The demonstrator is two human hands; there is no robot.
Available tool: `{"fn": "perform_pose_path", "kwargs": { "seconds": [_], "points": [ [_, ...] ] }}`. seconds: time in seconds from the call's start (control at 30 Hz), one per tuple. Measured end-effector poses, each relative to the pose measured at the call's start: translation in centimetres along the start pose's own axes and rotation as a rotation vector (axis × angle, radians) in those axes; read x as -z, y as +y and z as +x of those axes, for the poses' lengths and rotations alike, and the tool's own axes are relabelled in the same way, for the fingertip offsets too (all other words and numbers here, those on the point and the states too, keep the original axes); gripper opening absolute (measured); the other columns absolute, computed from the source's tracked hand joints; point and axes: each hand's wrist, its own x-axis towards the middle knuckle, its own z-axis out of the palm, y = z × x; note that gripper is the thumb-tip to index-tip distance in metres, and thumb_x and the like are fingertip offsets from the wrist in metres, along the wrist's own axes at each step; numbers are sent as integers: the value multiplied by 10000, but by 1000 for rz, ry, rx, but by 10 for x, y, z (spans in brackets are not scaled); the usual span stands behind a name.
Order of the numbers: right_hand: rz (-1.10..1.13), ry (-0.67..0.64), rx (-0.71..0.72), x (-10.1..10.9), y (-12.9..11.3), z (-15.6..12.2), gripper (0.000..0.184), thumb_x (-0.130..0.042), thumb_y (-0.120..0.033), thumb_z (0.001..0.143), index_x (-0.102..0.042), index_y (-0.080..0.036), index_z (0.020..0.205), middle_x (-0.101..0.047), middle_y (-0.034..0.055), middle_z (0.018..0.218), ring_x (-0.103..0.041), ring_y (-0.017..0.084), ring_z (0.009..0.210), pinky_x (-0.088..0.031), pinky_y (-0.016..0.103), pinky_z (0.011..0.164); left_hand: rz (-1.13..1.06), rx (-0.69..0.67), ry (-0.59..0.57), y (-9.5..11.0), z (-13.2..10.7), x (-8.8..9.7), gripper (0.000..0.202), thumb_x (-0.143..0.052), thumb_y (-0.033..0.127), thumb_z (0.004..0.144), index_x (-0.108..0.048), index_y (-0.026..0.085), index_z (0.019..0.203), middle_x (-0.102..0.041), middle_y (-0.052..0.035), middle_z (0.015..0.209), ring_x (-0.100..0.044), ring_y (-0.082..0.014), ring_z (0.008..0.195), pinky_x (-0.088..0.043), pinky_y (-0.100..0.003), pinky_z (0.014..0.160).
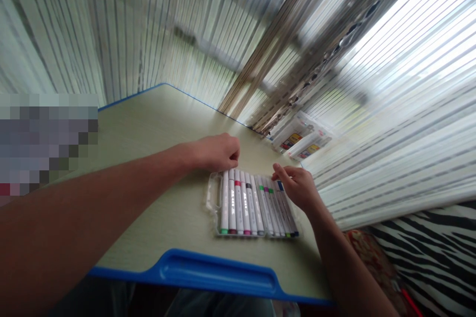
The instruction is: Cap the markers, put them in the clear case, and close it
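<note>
A clear plastic case (212, 204) lies open on the table in front of me, holding a row of white markers (245, 208) side by side. Their ends show green, dark red, pink, grey and dark blue, and several have coloured bands. My left hand (222, 153) is closed with curled fingers, right at the far edge of the case above the left markers. Whatever may be between its fingertips is hidden. At the case's far right corner, my right hand (296, 185) has its thumb and bent fingers drawn together beside the blue-banded marker. I cannot make out anything in them.
The pale tabletop (137, 124) has a blue rim and a blue pen groove (219, 273) along its near edge. A clear package with colourful labels (303, 139) stands at the back right. String curtains (193, 34) hang behind. Zebra-striped fabric (439, 242) is at right.
</note>
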Motion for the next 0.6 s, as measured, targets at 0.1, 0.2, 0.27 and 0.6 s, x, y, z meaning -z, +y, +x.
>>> {"fn": "perform_pose_path", "kwargs": {
  "seconds": [0.1, 0.2, 0.27, 0.6],
  "points": [
    [39, -31, 0, 0, 0, 0, 528, -420, -508, 910, -732, -179, 641, -704, 40, 632, -639, 177, 615, -417, 276, 616, -4, 14, 9, 2, -1, 1, 169, -583, 223, 723, -734, 156, 689, -698, -60, 653, -565, -131, 550, -333, -238, 504],
    [62, -36, 2, -1, 0, 0, 528, -422, -511, 908, -733, -172, 649, -718, 50, 670, -647, 182, 636, -427, 281, 632, -2, 26, 16, 4, -2, 1, 165, -585, 208, 719, -734, 151, 680, -690, -59, 634, -558, -127, 542, -334, -237, 507],
    [66, -37, 0, -1, 1, 1, 532, -422, -516, 906, -733, -170, 647, -722, 55, 681, -651, 186, 645, -431, 284, 641, 9, 24, 19, 5, -2, 1, 169, -581, 204, 718, -739, 152, 687, -690, -60, 632, -557, -128, 545, -337, -238, 513],
    [-36, -14, -38, 1, 3, 2, 530, -423, -513, 906, -725, -180, 627, -684, 32, 588, -623, 177, 580, -394, 271, 582, 31, 28, 26, 3, -1, 0, 183, -572, 223, 723, -745, 162, 718, -698, -66, 663, -561, -139, 561, -337, -246, 519]
  ]
}}
